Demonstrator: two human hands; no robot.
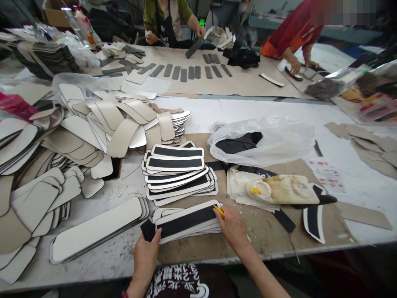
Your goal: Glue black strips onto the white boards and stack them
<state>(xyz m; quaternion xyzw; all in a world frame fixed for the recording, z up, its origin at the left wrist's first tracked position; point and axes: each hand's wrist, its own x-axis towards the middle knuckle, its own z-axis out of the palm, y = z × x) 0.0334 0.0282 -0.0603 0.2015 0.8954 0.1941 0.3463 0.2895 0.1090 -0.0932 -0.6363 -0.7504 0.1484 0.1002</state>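
In front of me lies a stack of long white rounded panels, the top one bearing a black strip (pixel 186 221) along its middle. My left hand (pixel 146 252) grips a folded-looking black piece (pixel 148 230) at the panel's left end, the thumb touching the panel's edge. Pinched in my right hand (pixel 232 225) is a thin yellow stick (pixel 219 211), its tip at the strip's right end. Just beyond sits a pile of white panels with black strips (pixel 176 163). Left of my hands is a stack of plain off-white panels (pixel 99 227).
A stained glue container (pixel 282 189) lies at the right, near a curved panel (pixel 314 223). A clear plastic bag (pixel 279 138) with black pieces stands behind. Heaped beige panels (pixel 102 116) fill the left. Two people work across the table, beyond rows of grey pieces (pixel 183 75).
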